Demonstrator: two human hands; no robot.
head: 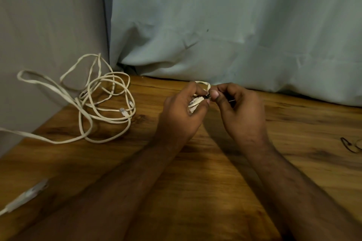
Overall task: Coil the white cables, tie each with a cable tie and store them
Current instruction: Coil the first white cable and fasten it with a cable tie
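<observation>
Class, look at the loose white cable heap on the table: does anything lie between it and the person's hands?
Nothing visible does. Bare wooden table separates the loose cable heap from the left hand; both hands, including the right hand, are busy holding the small coiled cable.

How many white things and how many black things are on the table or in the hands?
White: 3, the small coil in the left hand, the loose cable tangle, and a blurred piece at the table's near left edge.
Black: 2, the tie both hands pinch, and a thin loop far right.
Total: 5
</observation>
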